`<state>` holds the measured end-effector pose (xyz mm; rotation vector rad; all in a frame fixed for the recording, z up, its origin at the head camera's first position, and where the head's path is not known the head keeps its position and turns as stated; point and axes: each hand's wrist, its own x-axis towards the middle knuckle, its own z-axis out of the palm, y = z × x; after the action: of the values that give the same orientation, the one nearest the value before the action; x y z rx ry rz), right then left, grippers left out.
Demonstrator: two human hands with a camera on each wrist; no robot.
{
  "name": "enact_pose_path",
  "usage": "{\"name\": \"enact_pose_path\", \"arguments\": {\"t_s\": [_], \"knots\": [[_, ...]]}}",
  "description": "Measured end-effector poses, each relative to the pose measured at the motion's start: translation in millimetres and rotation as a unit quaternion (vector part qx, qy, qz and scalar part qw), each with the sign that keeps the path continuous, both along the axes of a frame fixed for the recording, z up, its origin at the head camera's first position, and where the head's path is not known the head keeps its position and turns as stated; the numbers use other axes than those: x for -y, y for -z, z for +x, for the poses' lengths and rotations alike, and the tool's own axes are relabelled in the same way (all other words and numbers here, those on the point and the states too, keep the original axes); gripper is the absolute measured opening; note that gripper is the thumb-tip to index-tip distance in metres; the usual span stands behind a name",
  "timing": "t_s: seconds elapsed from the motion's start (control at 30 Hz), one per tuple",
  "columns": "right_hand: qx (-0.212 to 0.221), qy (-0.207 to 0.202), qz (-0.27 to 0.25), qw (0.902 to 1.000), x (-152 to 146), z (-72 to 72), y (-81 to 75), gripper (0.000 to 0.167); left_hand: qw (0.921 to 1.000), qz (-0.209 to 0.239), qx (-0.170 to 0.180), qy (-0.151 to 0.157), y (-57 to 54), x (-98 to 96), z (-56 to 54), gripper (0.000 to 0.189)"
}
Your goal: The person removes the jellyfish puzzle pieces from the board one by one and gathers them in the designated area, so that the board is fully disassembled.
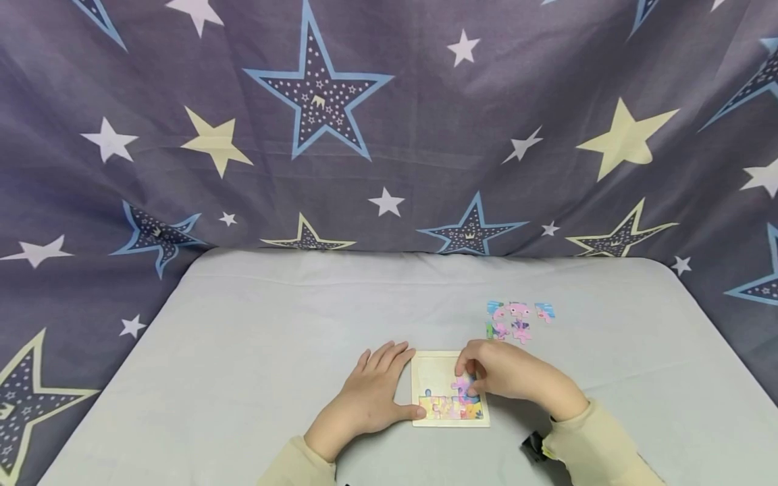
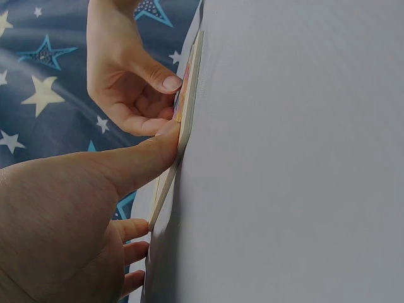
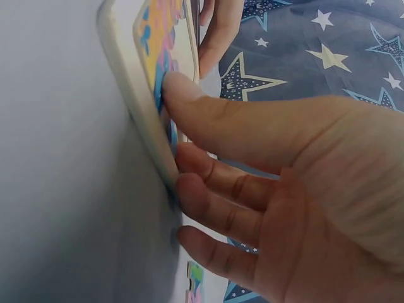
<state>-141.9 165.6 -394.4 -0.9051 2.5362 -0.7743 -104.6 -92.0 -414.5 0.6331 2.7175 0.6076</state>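
A small jigsaw puzzle's wooden tray [image 1: 434,368] lies on the bed-like surface, its lower row filled with colourful pieces [image 1: 446,408]. My left hand [image 1: 373,398] rests along the tray's left side with fingers spread and extended, its thumb on the lower left corner. At the tray's right side, my right hand [image 1: 507,371] has thumb and curled index finger at a pink and blue puzzle piece [image 1: 463,386] just above the filled row. In the right wrist view the right thumb [image 3: 189,104] lies on the blue part near the frame's edge; the fingers partly hide that piece.
Several loose puzzle pieces [image 1: 519,310] with pink and blue prints lie beyond the right hand. A black object [image 1: 533,447] sits by the right sleeve. Behind the pale grey surface [image 1: 273,324] hangs a dark star-patterned cloth [image 1: 389,135].
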Motion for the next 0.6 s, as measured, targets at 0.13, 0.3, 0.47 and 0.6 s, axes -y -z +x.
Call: {"name": "enact_pose_path", "arguments": {"t_s": [0.13, 0.3, 0.47, 0.6], "knots": [[0.000, -0.004, -0.001, 1.0000, 0.4, 0.9, 0.1, 0.025, 0.9999, 0.006, -0.008, 0.003, 2.5, 0.0, -0.5, 0.094], [0.003, -0.006, -0.002, 1.0000, 1.7, 1.2, -0.2, 0.027, 0.9999, 0.004, -0.014, 0.006, 6.0, 1.3, -1.0, 0.095], [0.010, -0.011, -0.001, 0.9999, 2.9, 0.8, -0.2, 0.027, 1.0000, 0.005, -0.003, 0.002, 4.3, 1.3, -1.2, 0.094], [0.012, -0.014, 0.000, 0.9998, 2.9, 1.9, -1.0, 0.025, 1.0000, -0.001, 0.000, 0.001, 1.1, 0.6, -0.3, 0.094]]}}
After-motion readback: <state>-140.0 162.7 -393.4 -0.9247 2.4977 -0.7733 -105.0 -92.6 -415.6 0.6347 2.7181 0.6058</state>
